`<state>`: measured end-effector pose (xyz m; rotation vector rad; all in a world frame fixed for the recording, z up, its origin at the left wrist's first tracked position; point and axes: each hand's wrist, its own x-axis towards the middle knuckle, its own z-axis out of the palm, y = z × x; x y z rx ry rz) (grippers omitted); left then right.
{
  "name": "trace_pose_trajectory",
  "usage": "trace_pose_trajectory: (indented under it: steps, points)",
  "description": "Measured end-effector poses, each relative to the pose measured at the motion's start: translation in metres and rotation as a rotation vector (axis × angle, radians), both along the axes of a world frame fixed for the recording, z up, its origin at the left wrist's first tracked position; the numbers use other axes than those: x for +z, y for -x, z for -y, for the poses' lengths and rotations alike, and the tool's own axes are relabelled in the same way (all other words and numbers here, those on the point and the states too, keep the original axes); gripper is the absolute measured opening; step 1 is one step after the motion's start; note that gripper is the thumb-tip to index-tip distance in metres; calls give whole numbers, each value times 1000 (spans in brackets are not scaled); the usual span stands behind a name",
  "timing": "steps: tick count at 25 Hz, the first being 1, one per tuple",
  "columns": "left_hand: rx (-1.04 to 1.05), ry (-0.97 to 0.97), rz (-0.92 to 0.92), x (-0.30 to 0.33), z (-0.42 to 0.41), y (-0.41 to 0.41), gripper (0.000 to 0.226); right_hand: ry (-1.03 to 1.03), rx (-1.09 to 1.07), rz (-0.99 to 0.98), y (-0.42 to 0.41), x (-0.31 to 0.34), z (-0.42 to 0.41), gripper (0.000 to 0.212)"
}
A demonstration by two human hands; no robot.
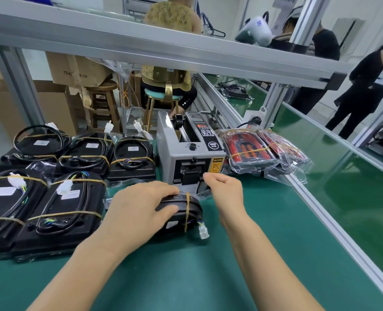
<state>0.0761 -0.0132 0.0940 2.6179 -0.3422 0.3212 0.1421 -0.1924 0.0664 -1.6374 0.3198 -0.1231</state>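
Black unit [195, 208] lies under gripping left hand [138, 209], beside right hand [226, 189].

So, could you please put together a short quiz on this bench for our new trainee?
1. True or false: the left hand holds a black unit bound with a rubber band.
2. Which thing does the right hand reach toward? A: the tape dispenser. B: the wooden stool. C: the red bagged packs.
3. Fill in: the loose connector on the black unit's cable is ___ in colour.
Key: 1 true; 2 A; 3 white.
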Motion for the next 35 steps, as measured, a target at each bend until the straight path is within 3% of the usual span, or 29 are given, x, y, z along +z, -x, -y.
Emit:
trace_pose_trajectory:
  steps: [4, 14, 18, 20, 24, 26, 35]
  points:
    - [115, -62, -28, -1, -1, -1, 42, -19, -82, -28, -14, 5, -16, 17]
    - [118, -13, -17, -5, -3, 3, 32, -130, -201, -180, -31, 9, -33, 18]
    - [148, 17, 12, -8, 0, 6, 31, -147, -108, -260, -12, 26, -27, 15]
    - [170, 39, 34, -8, 3, 6, 30, -166, 32, -200, 11, 31, -16, 8]
    - [219, 49, 64, -8, 8, 4, 28, -199, 343, -107, 54, 28, -10, 22]
    - [220, 73, 73, -8, 10, 6, 26, -174, 326, -96, 58, 21, -13, 10]
    - [248, 92, 80, -9, 12, 10, 17, -166, 266, -98, 56, 14, -23, 9]
